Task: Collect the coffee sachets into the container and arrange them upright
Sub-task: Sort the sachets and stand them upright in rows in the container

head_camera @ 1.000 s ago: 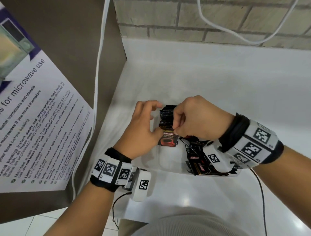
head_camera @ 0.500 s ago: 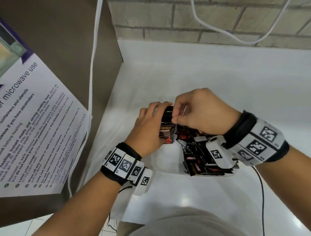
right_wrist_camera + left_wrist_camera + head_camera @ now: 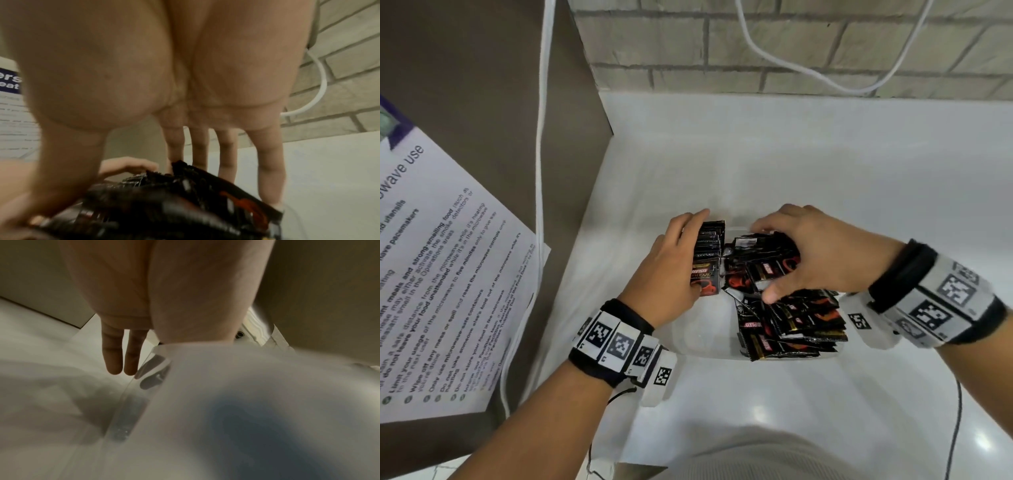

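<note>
A clear plastic container [image 3: 705, 346] sits on the white counter. At its left end stands a tight upright stack of black and red coffee sachets [image 3: 707, 260]. My left hand [image 3: 688, 255] holds that stack, fingers over its far end and thumb at its near face. Two of its fingers [image 3: 121, 356] hang straight outside the container wall [image 3: 144, 386]. To the right lies a loose pile of sachets [image 3: 801, 325]. My right hand [image 3: 767, 260] clutches a bunch of them, its fingers [image 3: 226, 154] behind the bunch [image 3: 185, 203] and the thumb in front.
A brown side panel with a microwave-use poster [image 3: 431, 291] and a white cable [image 3: 539, 205] closes off the left. A brick wall [image 3: 791, 44] with a looping white cable runs along the back. A thin black wire [image 3: 957, 428] trails at the right.
My right hand left the top of the upright stack, moved right over the loose pile and spread around a bunch of sachets. My left hand stays on the stack.
</note>
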`<state>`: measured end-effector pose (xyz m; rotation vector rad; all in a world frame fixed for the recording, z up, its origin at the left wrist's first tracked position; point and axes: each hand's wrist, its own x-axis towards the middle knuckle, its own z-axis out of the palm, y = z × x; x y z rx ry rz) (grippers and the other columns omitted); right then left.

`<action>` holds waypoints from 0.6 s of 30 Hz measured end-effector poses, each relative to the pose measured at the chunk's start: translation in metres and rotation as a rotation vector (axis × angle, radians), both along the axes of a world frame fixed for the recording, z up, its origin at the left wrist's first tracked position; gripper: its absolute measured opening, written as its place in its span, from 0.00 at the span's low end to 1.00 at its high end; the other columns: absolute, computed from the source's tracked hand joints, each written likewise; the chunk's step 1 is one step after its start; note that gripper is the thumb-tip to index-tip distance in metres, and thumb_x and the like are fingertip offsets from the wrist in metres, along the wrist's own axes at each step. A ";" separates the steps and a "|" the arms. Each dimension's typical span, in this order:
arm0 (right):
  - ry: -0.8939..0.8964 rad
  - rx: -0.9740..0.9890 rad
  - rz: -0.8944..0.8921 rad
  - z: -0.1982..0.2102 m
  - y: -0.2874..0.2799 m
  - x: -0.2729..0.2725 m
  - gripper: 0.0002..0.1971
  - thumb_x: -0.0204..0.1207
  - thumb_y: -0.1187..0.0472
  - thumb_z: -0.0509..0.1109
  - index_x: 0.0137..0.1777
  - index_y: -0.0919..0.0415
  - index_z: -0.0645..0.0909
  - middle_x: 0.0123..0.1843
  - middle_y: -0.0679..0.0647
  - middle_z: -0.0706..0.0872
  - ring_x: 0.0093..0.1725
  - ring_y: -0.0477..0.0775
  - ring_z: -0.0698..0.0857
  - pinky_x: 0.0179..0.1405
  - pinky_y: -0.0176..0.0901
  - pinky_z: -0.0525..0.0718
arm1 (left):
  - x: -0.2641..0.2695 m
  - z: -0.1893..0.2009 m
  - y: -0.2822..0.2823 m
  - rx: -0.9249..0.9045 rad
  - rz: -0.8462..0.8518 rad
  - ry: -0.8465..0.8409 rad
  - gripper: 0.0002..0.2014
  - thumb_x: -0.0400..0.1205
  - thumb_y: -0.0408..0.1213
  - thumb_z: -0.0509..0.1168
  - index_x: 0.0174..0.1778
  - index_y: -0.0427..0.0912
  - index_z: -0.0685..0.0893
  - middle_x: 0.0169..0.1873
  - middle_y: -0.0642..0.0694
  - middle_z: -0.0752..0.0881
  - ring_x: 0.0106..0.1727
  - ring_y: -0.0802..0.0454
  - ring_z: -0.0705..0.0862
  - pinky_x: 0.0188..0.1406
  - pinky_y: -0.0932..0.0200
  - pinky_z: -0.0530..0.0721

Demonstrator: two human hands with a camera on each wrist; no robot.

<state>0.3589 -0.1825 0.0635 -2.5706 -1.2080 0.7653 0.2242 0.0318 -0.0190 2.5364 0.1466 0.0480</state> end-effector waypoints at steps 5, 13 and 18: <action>-0.020 0.100 -0.010 -0.005 0.009 0.007 0.35 0.68 0.38 0.81 0.74 0.40 0.74 0.61 0.45 0.79 0.59 0.48 0.80 0.65 0.50 0.81 | 0.001 -0.003 0.002 -0.018 0.019 -0.008 0.57 0.72 0.33 0.83 0.90 0.55 0.53 0.82 0.54 0.59 0.76 0.43 0.75 0.68 0.46 0.86; -0.186 -0.078 0.182 -0.010 0.021 0.016 0.31 0.75 0.57 0.76 0.76 0.39 0.71 0.58 0.48 0.73 0.45 0.54 0.82 0.48 0.53 0.85 | 0.001 -0.008 0.002 -0.056 0.029 0.002 0.57 0.72 0.31 0.82 0.90 0.56 0.52 0.83 0.54 0.58 0.77 0.43 0.75 0.70 0.43 0.84; -0.277 -0.175 0.387 -0.010 0.030 0.015 0.29 0.81 0.56 0.70 0.79 0.37 0.67 0.56 0.46 0.78 0.52 0.56 0.84 0.47 0.46 0.80 | 0.002 -0.010 0.001 -0.039 0.015 -0.006 0.57 0.72 0.31 0.82 0.91 0.54 0.52 0.83 0.52 0.58 0.77 0.43 0.75 0.71 0.43 0.84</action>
